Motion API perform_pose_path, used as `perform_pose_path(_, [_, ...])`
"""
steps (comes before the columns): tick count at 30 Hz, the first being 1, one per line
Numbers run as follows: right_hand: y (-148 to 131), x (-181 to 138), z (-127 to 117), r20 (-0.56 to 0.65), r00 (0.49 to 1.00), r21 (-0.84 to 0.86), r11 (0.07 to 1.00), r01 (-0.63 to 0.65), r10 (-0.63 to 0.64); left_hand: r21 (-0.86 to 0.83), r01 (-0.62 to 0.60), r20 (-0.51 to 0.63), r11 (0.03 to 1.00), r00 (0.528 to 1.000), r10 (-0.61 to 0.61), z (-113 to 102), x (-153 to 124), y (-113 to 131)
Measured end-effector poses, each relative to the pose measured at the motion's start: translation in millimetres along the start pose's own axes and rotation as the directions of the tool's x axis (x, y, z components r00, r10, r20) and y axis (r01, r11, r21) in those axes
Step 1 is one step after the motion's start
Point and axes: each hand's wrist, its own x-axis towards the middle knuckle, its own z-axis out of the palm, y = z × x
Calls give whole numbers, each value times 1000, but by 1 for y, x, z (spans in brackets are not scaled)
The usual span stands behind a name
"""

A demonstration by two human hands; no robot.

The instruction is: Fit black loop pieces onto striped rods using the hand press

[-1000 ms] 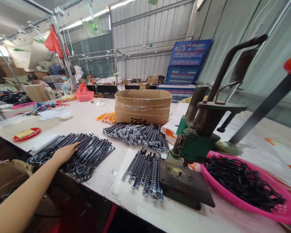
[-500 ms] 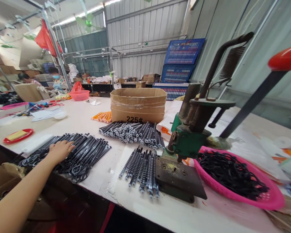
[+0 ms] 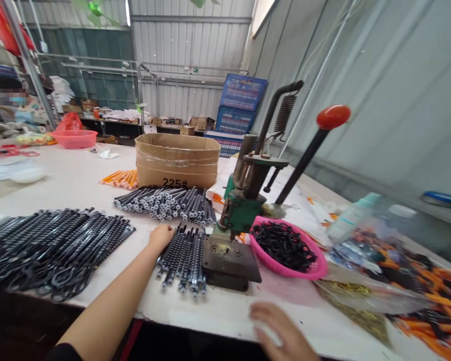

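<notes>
My left hand (image 3: 161, 235) rests on the upper left end of a small pile of black ribbed rods (image 3: 186, 255) beside the green hand press (image 3: 240, 210). I see the hand from behind, so its fingers are hidden against the rods. My right hand (image 3: 281, 333) lies low at the table's near edge, blurred, fingers stretched out flat and holding nothing. The press's dark base plate (image 3: 229, 258) sits between both hands. A pink basket of black rings (image 3: 315, 268) stands just right of the press.
A second rod pile (image 3: 165, 203) lies before a cardboard box (image 3: 176, 160). A wide heap of black looped pieces (image 3: 52, 245) fills the left. The press lever with a red knob (image 3: 332, 116) slants up right. Plastic bags of orange-black parts (image 3: 398, 271) crowd the right.
The view has swung to the right. My left hand left the looped heap and moved right onto the rods by the press. My right hand has come into view at the bottom.
</notes>
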Motion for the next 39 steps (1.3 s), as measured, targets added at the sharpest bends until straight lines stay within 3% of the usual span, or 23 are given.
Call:
perform_pose_path(1, [14,14,-21,-118,991,-102,992,-72,59,-14,3,6,1000,1000,-3,0,2,-2])
perform_pose_path(3, [39,46,-60,-186,965,-274,933,-233,186,-34,8,8,999,1000,-8,-1,5,-4])
perform_pose_path(6, [65,90,-93,-112,909,-440,800,-408,402,-64,13,-3,998,1000,-13,-3,6,-5])
perform_pose_path(11, [82,122,-84,20,871,-443,785,-433,492,-185,13,-27,983,999,-18,-15,3,-3])
perform_pose_path(18, [91,120,-90,-123,846,-238,812,-533,519,-472,-105,-227,876,974,-6,-68,-28,-3])
perform_pose_path(20, [90,120,-97,-201,838,-116,837,-535,508,-627,-217,-255,748,965,66,-79,-48,9])
perform_pose_path(22, [82,121,-101,-269,817,26,852,-523,510,-846,-298,-246,443,954,171,-82,-71,30])
perform_pose_path(24, [66,121,-100,-312,803,172,862,-478,508,-960,-231,-186,157,947,261,-75,-95,55])
perform_pose_path(25, [55,120,-98,-325,804,238,866,-439,497,-980,-180,-146,88,943,299,-69,-106,69])
perform_pose_path(29, [-6,101,-78,-332,860,418,878,-233,386,-996,-8,33,88,885,464,-35,-141,118])
perform_pose_path(32, [-46,77,-61,-408,908,456,882,116,91,-995,66,97,79,855,510,-11,-156,139])
perform_pose_path(34, [-60,61,-54,-476,872,371,874,314,-111,-994,99,105,40,854,509,0,-162,145])
perform_pose_path(35, [-63,54,-51,-496,852,316,880,355,-166,-994,111,103,14,859,502,4,-163,146])
perform_pose_path(39, [-57,37,-45,-530,820,247,886,392,-215,-988,131,81,-80,888,453,12,-165,143])
